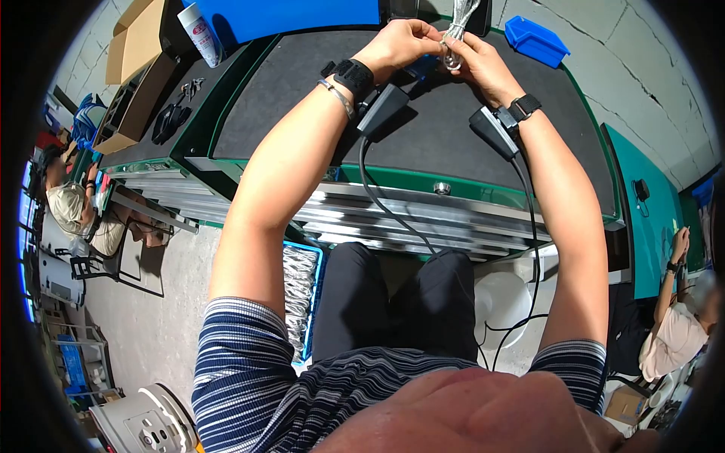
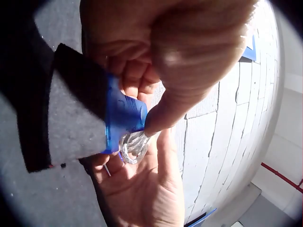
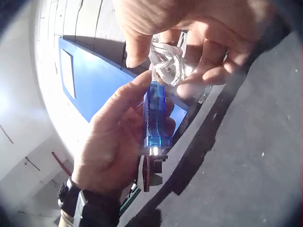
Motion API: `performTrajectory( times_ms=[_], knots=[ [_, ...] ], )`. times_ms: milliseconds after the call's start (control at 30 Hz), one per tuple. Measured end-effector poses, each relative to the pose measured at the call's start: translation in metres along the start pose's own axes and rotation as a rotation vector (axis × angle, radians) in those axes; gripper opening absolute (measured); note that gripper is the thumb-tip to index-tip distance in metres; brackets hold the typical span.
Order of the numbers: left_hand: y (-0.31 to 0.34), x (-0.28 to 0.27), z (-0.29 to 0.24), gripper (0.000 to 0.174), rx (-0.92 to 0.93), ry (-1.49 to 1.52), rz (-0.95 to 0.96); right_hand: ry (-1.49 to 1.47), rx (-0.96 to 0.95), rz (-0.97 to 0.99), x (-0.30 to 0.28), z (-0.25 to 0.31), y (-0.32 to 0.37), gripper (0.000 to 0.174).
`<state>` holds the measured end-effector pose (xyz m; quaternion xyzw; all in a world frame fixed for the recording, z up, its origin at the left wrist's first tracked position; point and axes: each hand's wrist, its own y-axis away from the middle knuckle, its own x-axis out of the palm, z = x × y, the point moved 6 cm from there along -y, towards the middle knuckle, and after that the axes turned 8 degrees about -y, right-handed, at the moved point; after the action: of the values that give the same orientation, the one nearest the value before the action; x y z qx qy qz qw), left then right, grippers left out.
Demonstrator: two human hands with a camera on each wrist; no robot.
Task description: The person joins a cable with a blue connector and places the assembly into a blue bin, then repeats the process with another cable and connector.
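Observation:
At the far side of the dark bench mat, both hands meet around a coiled clear, silvery cable (image 1: 462,16). My left hand (image 1: 400,47) pinches the translucent blue plug (image 3: 156,116) at the cable's end, thumb beside the cable exit. Joined to the plug's wide end is a flat dark piece (image 2: 75,109), seen edge-on in the right wrist view. My right hand (image 1: 483,69) holds the cable coil (image 3: 169,66) between curled fingers, right above the plug. In the head view the fingers hide most of the plug.
A blue bin (image 1: 536,41) stands at the back right. To the left are a spray can (image 1: 200,36), an open cardboard box (image 1: 136,45) and a black cable (image 1: 174,117). Below, a blue crate (image 1: 321,279) holds bundled cables. Wrist camera leads hang over the bench edge; two people sit at either side.

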<state>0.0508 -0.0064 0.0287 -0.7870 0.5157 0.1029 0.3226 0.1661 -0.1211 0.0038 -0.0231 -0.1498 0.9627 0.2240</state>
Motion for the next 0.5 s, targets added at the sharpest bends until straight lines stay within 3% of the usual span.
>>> performTrajectory(
  times_ms=[500],
  knots=[
    [0.0024,-0.0009,-0.0033,0.028,-0.044,-0.031,-0.02,0.037,-0.063,-0.011,0.0028,0.0044,0.0002,0.03]
  ],
)
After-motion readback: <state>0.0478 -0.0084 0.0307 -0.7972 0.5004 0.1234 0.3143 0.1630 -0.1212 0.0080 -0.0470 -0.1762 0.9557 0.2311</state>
